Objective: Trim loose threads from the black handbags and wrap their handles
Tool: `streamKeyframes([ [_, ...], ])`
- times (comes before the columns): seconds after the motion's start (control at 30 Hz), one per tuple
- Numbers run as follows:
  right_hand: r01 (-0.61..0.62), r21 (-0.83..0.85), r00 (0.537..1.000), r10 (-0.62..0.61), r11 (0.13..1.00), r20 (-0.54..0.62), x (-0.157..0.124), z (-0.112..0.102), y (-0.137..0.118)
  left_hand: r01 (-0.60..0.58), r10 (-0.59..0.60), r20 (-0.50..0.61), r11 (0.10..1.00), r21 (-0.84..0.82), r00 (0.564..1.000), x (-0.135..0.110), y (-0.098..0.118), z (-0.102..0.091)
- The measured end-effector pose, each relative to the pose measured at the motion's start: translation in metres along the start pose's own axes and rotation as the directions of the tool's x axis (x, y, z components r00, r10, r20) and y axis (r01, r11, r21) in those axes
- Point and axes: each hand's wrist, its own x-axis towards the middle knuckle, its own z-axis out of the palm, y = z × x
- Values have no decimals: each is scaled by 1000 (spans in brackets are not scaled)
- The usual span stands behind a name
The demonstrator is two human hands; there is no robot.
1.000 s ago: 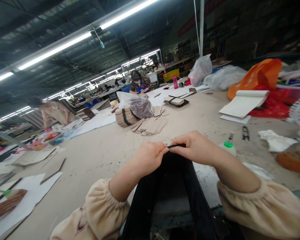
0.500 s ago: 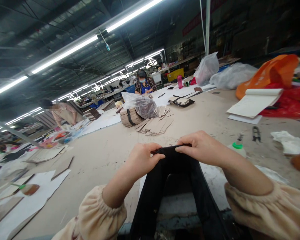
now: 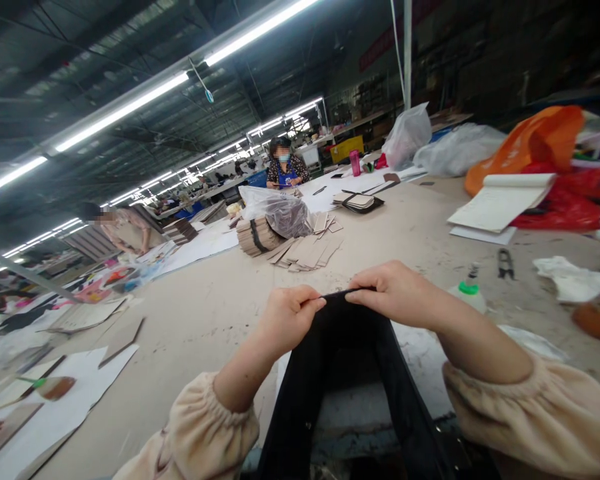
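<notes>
Both my hands pinch the top edge of a black fabric piece (image 3: 340, 373) that hangs down toward me over the near edge of the beige worktable (image 3: 220, 300). My left hand (image 3: 287, 317) is closed on the left part of that edge. My right hand (image 3: 397, 290) is closed on the right part, fingertips close to those of the left. Cream elastic-cuffed sleeves cover both forearms.
A white glue bottle with green cap (image 3: 465, 293) and black snips (image 3: 504, 263) lie to the right. Brown card stacks (image 3: 290, 243) and a plastic bag (image 3: 275, 210) sit ahead. An open notebook (image 3: 495, 203), orange bag (image 3: 530, 143), white cloth (image 3: 570, 280). Two people work at the far side.
Both hands kept their pinch on the black fabric's edge while my left hand shifted slightly along it; the view swayed a little.
</notes>
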Motion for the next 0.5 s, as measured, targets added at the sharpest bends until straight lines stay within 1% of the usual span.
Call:
streamKeyframes([
  [0.1,5,-11,1000,-6,1000,-12,0,0,-1,-58,51,55,987,151,997,1,7,-5],
  [0.2,1,8,1000,-1,1000,-11,-1,1,-2,-148,127,93,953,263,988,5,17,-5],
  [0.27,-25,62,1000,24,998,13,-2,1,-2,-189,159,121,935,302,980,10,22,0],
  [0.33,-67,135,998,64,989,26,-2,0,0,-203,163,143,917,343,976,15,24,5],
  [0.4,-104,197,994,99,975,38,-4,-1,3,-202,160,142,911,360,977,18,22,9],
  [0.5,-132,267,991,119,955,63,-6,-5,10,-203,170,130,925,321,977,20,14,9],
])
